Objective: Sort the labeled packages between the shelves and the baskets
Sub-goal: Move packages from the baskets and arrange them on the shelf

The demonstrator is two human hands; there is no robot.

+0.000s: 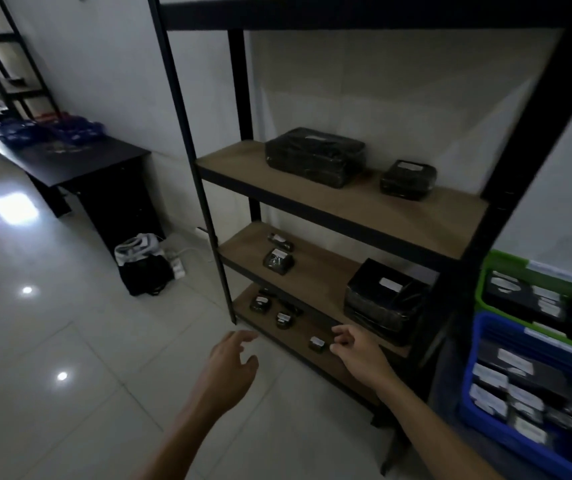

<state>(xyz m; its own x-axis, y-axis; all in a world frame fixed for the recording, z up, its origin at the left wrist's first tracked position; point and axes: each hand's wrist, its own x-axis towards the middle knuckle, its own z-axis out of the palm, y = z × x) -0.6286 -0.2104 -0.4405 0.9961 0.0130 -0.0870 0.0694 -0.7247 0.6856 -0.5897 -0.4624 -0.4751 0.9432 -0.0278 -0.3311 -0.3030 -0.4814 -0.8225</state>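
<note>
A black metal rack with wooden shelves point(374, 206) stands ahead, holding black wrapped packages with white labels. A big package point(315, 155) and a smaller one point(408, 179) lie on the upper shelf. A large box point(383, 299) and two small packs sit on the middle shelf. Several small packs lie on the bottom shelf, one small pack point(316, 343) just left of my right hand point(357, 355). That hand hovers with fingers curled, holding nothing. My left hand point(230, 363) is open over the floor in front of the rack.
A green basket point(506, 263) and a blue basket point(478, 386) full of labeled packages stand at the right. A dark desk point(80, 168) with blue baskets is at the left wall, a black bag point(146, 268) beside it. White tiled floor lies in front.
</note>
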